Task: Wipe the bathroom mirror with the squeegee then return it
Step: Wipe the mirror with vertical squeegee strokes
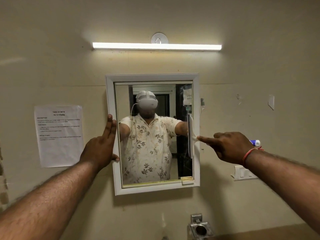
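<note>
Grips the squeegee in the curled right hand, stands it up at the right edge of the mirror, likely to pull across, and presses the flat, straight-fingered left hand on the frame, likely to steady it.

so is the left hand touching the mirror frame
Touching. The head view shows the left hand laid flat against the left side of the mirror frame, its straight fingers overlapping it with no gap.
</note>
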`<state>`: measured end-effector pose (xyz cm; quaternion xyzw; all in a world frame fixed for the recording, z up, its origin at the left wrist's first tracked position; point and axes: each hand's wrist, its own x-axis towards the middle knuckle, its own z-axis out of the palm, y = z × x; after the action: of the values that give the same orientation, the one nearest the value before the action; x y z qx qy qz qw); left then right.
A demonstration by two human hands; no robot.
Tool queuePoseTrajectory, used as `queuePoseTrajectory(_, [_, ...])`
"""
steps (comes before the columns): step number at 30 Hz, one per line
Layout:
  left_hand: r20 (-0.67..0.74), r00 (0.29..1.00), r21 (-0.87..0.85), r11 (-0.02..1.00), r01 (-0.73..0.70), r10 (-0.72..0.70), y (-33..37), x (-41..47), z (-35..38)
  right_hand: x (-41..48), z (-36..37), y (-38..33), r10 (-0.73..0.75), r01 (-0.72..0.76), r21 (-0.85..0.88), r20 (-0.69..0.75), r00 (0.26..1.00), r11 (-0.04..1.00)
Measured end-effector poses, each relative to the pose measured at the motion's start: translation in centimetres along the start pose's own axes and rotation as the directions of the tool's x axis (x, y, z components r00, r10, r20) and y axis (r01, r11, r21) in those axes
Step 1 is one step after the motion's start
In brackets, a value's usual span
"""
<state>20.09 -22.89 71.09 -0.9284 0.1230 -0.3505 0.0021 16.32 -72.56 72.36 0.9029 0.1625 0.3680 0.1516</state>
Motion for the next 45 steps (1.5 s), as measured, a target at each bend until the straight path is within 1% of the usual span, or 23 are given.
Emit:
queuePoseTrajectory(4, [0.008,1.000,-0.002,1.000,0.002,-0.002,0.2,-0.2,0.2,-0.6,0.2,0.5,0.015,-0.015,0.010,0.003,1.000,1.000])
queuePoseTrajectory(13, [0.012,1.000,-0.022,1.000,0.009,-0.009,0.4,-0.7,0.5,-0.7,-0.5,-0.7,0.038,-0.037,-0.023,0.034,0.999,0.999])
queuePoseTrajectory(15, [0.012,1.000,-0.033,0.999,0.005,-0.005,0.4,-0.9,0.7,-0.6,-0.4,-1.3,0.033,-0.032,-0.004,0.007,0.999,0.999])
queuePoseTrajectory(17, [0.014,1.000,-0.041,0.999,0.013,-0.013,0.3,-0.9,0.9,-0.6,-0.4,-2.2,0.003,-0.002,0.012,-0.048,0.999,1.000])
queuePoseTrajectory(21, [0.018,1.000,-0.049,0.999,0.020,-0.019,0.1,-1.2,1.4,0.2,-0.5,-5.9,-0.096,0.101,0.035,-0.134,0.986,0.994])
queuePoseTrajectory(28, [0.008,1.000,-0.061,0.998,0.031,-0.031,0.1,-1.7,2.2,2.6,0.1,-13.2,-0.195,0.210,0.135,-0.117,0.974,0.968])
queuePoseTrajectory(31, [0.016,0.999,-0.055,0.998,0.043,-0.042,0.0,-2.1,2.6,4.0,0.7,-16.2,-0.215,0.234,0.151,-0.129,0.968,0.961])
queuePoseTrajectory(36, [0.007,1.000,-0.054,0.998,0.022,-0.022,-0.2,-2.7,3.1,5.7,1.5,-20.3,-0.240,0.265,0.143,-0.173,0.955,0.954])
queuePoseTrajectory(45, [0.009,1.000,-0.075,0.997,-0.019,0.020,-0.8,-3.8,4.5,7.0,3.0,-23.9,-0.250,0.279,0.195,-0.162,0.955,0.940])
